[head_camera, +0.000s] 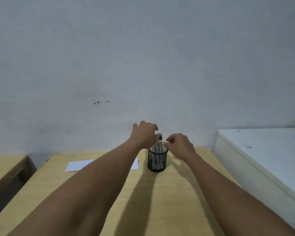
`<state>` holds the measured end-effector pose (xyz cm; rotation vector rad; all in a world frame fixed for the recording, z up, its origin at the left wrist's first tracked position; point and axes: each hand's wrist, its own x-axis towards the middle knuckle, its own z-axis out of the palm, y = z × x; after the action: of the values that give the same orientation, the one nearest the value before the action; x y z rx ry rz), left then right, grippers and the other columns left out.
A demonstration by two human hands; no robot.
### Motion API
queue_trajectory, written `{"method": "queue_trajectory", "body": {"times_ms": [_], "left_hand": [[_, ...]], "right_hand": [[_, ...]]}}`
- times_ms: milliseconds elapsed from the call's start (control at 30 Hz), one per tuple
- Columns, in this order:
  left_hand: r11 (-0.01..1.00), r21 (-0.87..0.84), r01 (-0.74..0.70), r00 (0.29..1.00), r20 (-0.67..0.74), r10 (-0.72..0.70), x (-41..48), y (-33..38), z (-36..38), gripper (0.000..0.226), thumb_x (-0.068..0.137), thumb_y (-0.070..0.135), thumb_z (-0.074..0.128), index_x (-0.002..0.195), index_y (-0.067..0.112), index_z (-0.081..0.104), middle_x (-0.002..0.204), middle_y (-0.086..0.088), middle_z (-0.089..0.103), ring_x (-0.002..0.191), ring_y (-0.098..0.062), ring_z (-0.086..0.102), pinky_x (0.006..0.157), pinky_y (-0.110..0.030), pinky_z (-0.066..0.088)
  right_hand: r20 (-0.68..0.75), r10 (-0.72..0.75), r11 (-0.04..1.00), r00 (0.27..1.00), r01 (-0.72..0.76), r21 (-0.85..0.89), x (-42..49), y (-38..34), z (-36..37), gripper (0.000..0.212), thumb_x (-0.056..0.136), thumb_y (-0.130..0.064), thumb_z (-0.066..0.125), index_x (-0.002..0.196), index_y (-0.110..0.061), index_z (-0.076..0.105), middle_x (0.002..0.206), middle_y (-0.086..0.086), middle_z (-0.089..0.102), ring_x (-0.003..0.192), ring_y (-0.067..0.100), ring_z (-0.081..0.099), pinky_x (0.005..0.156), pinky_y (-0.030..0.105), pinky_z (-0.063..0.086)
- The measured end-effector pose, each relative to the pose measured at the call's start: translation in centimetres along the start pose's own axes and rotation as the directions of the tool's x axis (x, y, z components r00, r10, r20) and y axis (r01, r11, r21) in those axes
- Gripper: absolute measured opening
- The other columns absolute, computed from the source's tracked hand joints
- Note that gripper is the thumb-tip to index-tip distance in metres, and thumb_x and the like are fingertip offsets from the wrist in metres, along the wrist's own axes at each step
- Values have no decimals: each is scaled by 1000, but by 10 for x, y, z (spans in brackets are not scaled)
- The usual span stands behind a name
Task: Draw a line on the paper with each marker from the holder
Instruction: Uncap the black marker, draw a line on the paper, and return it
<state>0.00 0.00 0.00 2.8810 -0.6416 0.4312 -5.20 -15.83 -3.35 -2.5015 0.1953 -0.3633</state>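
Observation:
A black mesh holder point(157, 165) stands on the wooden table point(160, 201) near its far edge, with several grey markers point(157, 150) upright inside. One marker with a dark cap point(160, 137) sticks up higher than the others. My left hand point(144, 134) is above the holder, fingers pinched on that raised marker. My right hand point(180, 145) hovers at the holder's right rim with fingers curled and slightly apart, holding nothing that I can see. A white sheet of paper point(80, 165) lies left of the holder, partly hidden by my left forearm.
A grey wall rises just behind the table. A white cabinet or appliance point(262, 159) stands along the table's right side. A lower wooden bench point(5, 171) sits at the left, with a gap between it and the table.

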Motion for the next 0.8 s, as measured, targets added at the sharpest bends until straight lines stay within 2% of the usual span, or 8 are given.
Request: {"method": "queue_trajectory", "body": {"times_ms": [200,333,467,600,633,700,767,800], "left_hand": [[988,-93,121,980,171,-104,29,2,26,40,96,52,44,122,33,68,132,0,59,131,-30,39,107,-60,23],[941,-294,165,986,81,-148,31,5,34,24,93,45,59,101,30,77,130,3,60,130,-26,39,105,-56,21],[901,-393,185,983,81,-166,30,8,25,22,89,43,65,99,27,77,145,6,49,137,-25,34,107,-54,20],[809,-551,206,972,21,-233,24,4,-7,24,89,47,62,97,29,75,151,8,45,140,-24,33,110,-57,20],[771,-601,211,963,-9,-270,22,4,-19,23,90,48,61,94,30,74,150,8,46,140,-25,35,110,-57,21],[715,-669,204,939,-72,-335,13,1,-46,24,92,48,59,78,30,68,145,10,51,138,-25,38,109,-56,23],[675,-709,202,916,-107,-386,1,-5,-69,32,93,47,56,66,30,61,123,13,59,132,-26,42,107,-53,26],[649,-733,204,909,-103,-403,-5,-10,-78,34,92,48,55,65,29,60,109,12,60,128,-28,46,107,-53,29]], "right_hand": [[23,44,999,999,-45,31,27,7,22,43,87,-55,69,118,-25,71,112,-6,69,110,18,62,96,43,39],[17,45,998,999,-46,45,31,13,31,34,88,-51,68,113,-27,74,112,-7,68,111,19,62,94,42,40],[9,44,995,999,-45,95,29,6,27,31,89,-49,68,110,-27,75,112,-7,69,108,19,61,94,43,38],[19,14,966,1000,-18,259,22,-17,7,15,86,-47,72,87,-32,68,97,-10,72,100,20,66,99,51,45],[26,7,950,1000,-15,311,19,-24,0,13,86,-44,73,84,-32,66,93,-9,73,97,21,68,97,52,49],[46,7,898,999,-26,439,10,-42,-16,9,89,-31,75,90,-25,69,88,1,74,83,20,68,80,36,57],[38,3,814,999,-24,580,-1,-58,-33,21,89,-19,77,104,-6,71,89,12,73,67,18,61,53,18,49],[22,6,770,1000,-18,638,-7,-64,-41,27,87,-16,79,109,-2,71,89,14,73,65,17,61,50,15,46]]}}
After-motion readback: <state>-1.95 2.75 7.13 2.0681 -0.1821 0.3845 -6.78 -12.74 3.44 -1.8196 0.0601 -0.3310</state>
